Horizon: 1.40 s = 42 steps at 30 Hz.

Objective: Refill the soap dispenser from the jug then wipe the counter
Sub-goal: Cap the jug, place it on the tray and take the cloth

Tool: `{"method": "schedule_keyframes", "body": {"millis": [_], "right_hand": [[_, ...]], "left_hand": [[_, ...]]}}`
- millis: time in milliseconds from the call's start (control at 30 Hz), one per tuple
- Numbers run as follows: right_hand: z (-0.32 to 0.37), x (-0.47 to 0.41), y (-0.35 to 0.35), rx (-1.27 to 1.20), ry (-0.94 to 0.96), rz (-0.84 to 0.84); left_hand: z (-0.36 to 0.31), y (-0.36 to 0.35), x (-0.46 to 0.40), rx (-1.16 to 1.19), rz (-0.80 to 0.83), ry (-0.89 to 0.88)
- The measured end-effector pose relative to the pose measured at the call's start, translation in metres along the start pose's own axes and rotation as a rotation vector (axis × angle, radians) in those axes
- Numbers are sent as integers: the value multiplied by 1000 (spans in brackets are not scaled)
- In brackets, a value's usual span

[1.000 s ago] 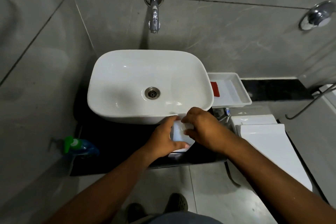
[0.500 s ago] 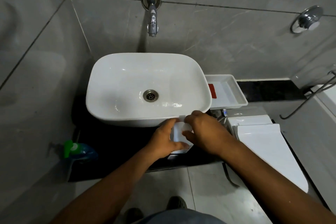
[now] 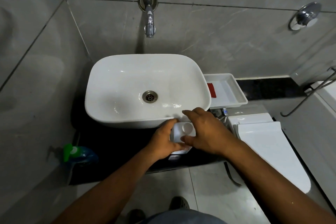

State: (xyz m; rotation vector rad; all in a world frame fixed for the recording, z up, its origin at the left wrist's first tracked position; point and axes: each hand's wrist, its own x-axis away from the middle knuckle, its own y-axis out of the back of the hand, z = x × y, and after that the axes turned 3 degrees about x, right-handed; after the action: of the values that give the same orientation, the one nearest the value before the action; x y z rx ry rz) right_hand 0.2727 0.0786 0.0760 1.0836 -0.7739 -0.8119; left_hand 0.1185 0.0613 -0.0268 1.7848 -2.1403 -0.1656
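A small white square soap dispenser (image 3: 181, 133) with a round white cap stands on the dark counter (image 3: 118, 143), just in front of the basin. My left hand (image 3: 163, 141) grips its left and front side. My right hand (image 3: 205, 131) lies against its right side with fingers spread, the thumb at the front edge and the index finger reaching over the back towards the basin rim. The cap shows between my hands. A blue bottle with a green cap (image 3: 80, 153) stands at the counter's left end, apart from both hands.
A white basin (image 3: 112, 114) fills the counter behind the dispenser, under a chrome wall tap (image 3: 150, 23). A white tray (image 3: 234, 87) holding a red item sits to the right. A white toilet cistern and lid (image 3: 269, 149) stands at the right. Floor tiles lie below.
My right hand has slid off the dispenser's top towards the right, uncovering the round cap. My left hand keeps its grip. The view has tilted up slightly.
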Motion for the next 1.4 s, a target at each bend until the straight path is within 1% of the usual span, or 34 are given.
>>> {"method": "schedule_keyframes", "body": {"millis": [200,333,367,433,467,500,567,667,733,800,933,1000,1067,1100,1167,1233,1333,1400], "right_hand": [[1,-3,-4,-55,88,33],[-1,-5,-6,-46,81,22],[-2,-5,-5,5,58,-14],[-3,-6,-4,183,12,-96],[-5,-6,-4,259,-30,-92],[-6,-6,-4,285,-72,-79],[-8,-4,-2,254,-79,-85],[-6,-1,-1,96,73,-30],[-3,-2,-5,124,141,21],[3,-5,-8,174,113,-4],[11,-11,-4,201,30,-16],[10,-12,-4,203,-15,-50],[12,-12,-5,181,-42,-23],[12,-13,-6,164,-22,13],[9,-15,-7,154,80,84],[4,-15,-5,141,163,112],[-1,-14,-4,62,170,117],[-1,-13,-6,81,99,38]], "left_hand": [[3,0,0,7,0,15],[3,0,0,12,6,17],[3,1,-1,11,7,20],[3,1,-1,14,9,24],[3,2,0,18,12,22],[3,2,0,23,16,17],[2,2,0,26,18,11],[2,2,-1,3,12,18],[3,1,-2,-4,16,19],[2,1,-2,-2,25,16],[1,3,-3,26,41,8],[0,3,-2,30,45,-3],[0,2,-2,26,41,-2],[1,2,-2,27,39,8],[3,3,-3,30,38,36],[4,3,-4,11,37,34],[2,2,-4,7,39,19],[1,2,-3,15,38,15]]}}
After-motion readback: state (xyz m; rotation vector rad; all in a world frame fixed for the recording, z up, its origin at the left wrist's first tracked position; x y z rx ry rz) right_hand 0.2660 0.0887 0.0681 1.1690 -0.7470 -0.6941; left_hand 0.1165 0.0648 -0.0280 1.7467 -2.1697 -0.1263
